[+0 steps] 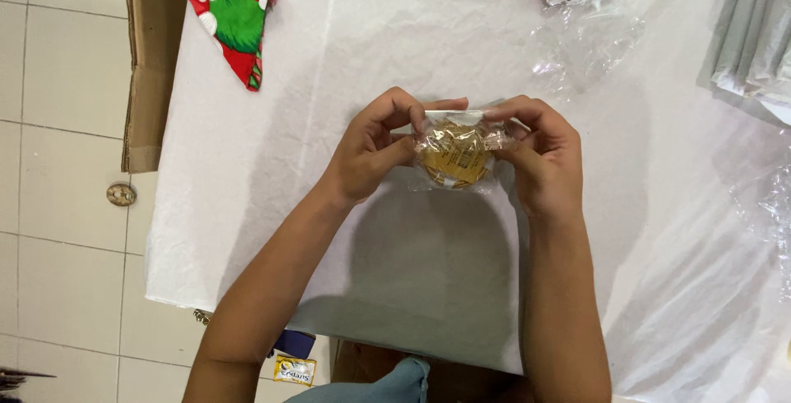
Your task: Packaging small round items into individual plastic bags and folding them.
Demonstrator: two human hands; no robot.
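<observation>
Both hands up over the middle of the white-covered surface (pixel 247 164): left hand (pixel 371 152) and right hand (pixel 540 156) each have fingers pinched on opposite top corners of 1 clear plastic packet (pixel 456 152) with a round golden-brown piece inside, held between them just above the cloth. Loose clear plastic wrap (pixel 585 40) lies well apart toward the far edge, a red-green-white patterned cloth (pixel 235 7) sits at the far left corner beside a cardboard box (pixel 148 57). Tiled floor (pixel 66 123) off the left side.

Fingers hide the wrapped round packet's (pixel 454 154) edges.
</observation>
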